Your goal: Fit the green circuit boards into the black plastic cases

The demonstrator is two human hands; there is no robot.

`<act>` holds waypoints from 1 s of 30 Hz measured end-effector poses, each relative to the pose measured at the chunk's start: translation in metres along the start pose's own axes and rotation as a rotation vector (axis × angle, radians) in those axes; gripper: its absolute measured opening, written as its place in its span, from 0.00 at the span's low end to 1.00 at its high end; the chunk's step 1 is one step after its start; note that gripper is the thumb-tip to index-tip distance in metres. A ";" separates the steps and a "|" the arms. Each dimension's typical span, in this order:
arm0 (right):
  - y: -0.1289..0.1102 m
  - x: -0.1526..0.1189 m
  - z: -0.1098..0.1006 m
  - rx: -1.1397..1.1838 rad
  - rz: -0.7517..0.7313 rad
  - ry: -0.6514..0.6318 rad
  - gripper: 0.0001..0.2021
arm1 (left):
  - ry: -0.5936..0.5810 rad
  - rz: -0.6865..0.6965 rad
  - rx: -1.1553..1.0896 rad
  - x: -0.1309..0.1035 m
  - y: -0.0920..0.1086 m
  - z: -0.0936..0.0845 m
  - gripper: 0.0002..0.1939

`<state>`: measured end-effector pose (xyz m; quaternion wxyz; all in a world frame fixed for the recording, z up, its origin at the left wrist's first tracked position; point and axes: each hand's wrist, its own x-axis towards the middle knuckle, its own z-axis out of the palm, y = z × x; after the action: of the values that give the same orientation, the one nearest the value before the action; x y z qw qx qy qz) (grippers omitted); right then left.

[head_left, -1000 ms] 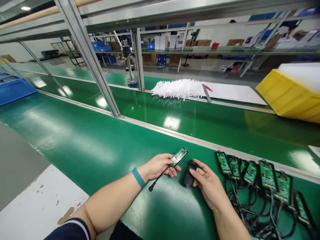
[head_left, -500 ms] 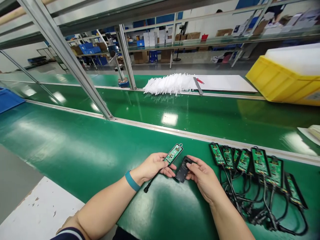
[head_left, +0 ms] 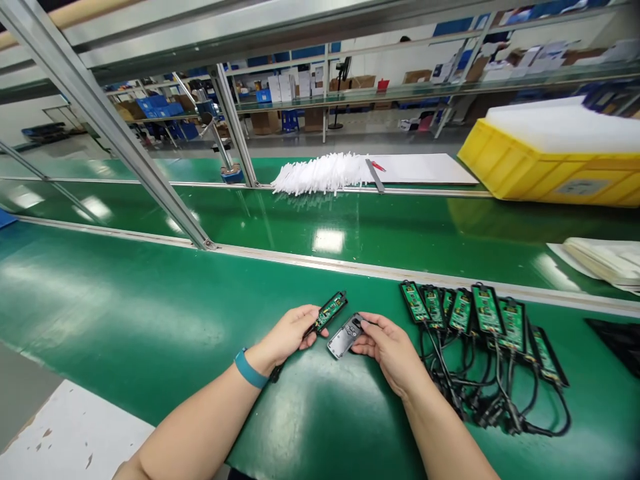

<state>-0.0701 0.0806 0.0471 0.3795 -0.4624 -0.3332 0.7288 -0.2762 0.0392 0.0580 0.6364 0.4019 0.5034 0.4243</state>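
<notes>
My left hand (head_left: 293,333) is closed around a narrow black housing with a green circuit board (head_left: 332,308) in it, tilted up to the right. Its short black cable end (head_left: 275,373) shows below the wrist side of the hand. Between thumb and fingers, my right hand (head_left: 383,340) grips a flat black plastic cover (head_left: 345,337), its face with small raised features turned up. The cover is close beside the housing, with a small gap between them. To the right lie several similar open housings with green boards (head_left: 486,310) and black cables (head_left: 500,407).
Behind the green bench (head_left: 175,313) runs a metal rail (head_left: 320,259). Farther back lie a heap of white strips (head_left: 320,175), a ruler (head_left: 375,176), a white board (head_left: 425,168) and a yellow bin (head_left: 530,167). A metal post (head_left: 125,140) slants at the left.
The view has swung right. My left hand has rolled the housing, so its board is seen more edge-on. My right hand has tilted the cover, whose surface now reflects light.
</notes>
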 end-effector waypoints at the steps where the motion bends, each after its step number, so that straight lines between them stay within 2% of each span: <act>1: 0.000 0.000 0.000 0.002 0.001 0.008 0.19 | 0.023 0.037 0.094 -0.002 0.001 0.001 0.21; 5: 0.001 -0.001 0.002 0.016 0.013 0.013 0.17 | 0.147 0.321 0.541 -0.015 0.006 0.011 0.18; 7: 0.002 -0.002 0.003 0.036 0.017 -0.004 0.16 | 0.150 0.435 0.724 -0.020 0.006 0.016 0.18; 11: 0.005 -0.002 0.004 0.092 0.004 -0.009 0.11 | 0.110 0.491 0.938 -0.023 0.000 0.020 0.19; 18: 0.006 -0.006 0.010 0.171 0.021 -0.092 0.07 | 0.123 0.547 1.031 -0.016 -0.009 0.016 0.20; 30: 0.005 -0.010 0.013 0.218 -0.033 -0.077 0.09 | 0.120 0.578 1.037 -0.014 -0.009 0.011 0.20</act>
<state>-0.0803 0.0674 0.0515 0.4265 -0.3847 -0.2740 0.7714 -0.2665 0.0223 0.0559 0.1862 0.7562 0.5503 0.3010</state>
